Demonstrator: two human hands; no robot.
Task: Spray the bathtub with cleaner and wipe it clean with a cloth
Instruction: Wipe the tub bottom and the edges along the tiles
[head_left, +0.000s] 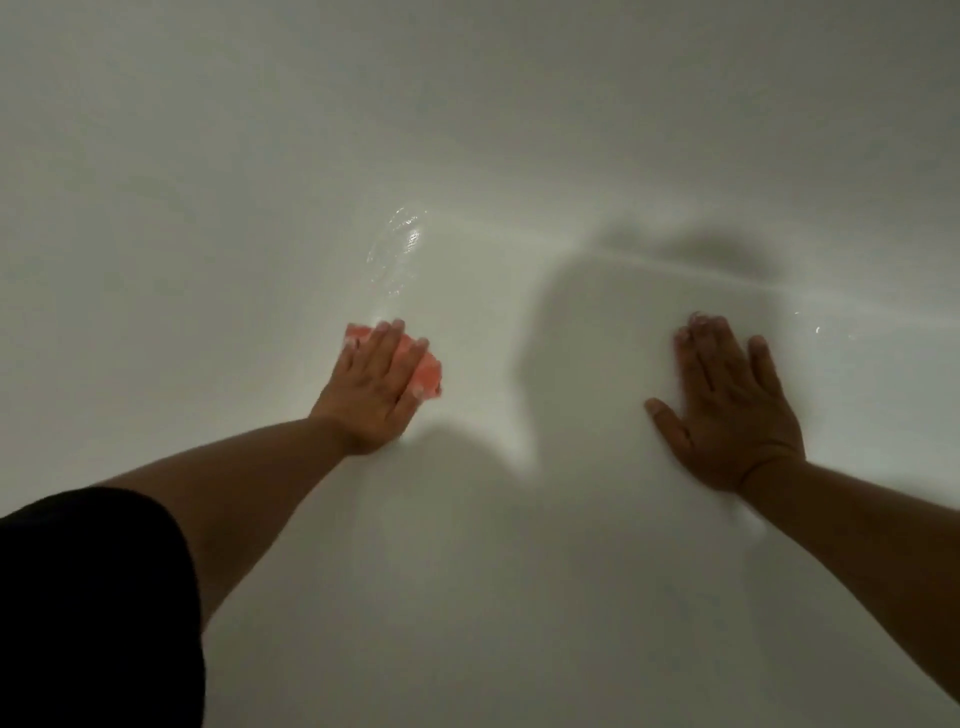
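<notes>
A black sleeve (93, 597) fills the lower left corner, and a bare forearm reaches from it up over the white bathtub (467, 130). The left hand (371, 387) lies palm down on a pink cloth (428, 371). Its grip is not closed round the cloth: the fingers are straight and press it flat against the tub surface, with the cloth showing at the fingertips and along the hand's right edge. Just above the cloth a wet streak (397, 249) glints on the tub. A dark shadow lies between the two hands. Well apart to the right, the right hand (727, 410) rests flat on the bare tub, fingers spread and straight, its grip holding nothing
</notes>
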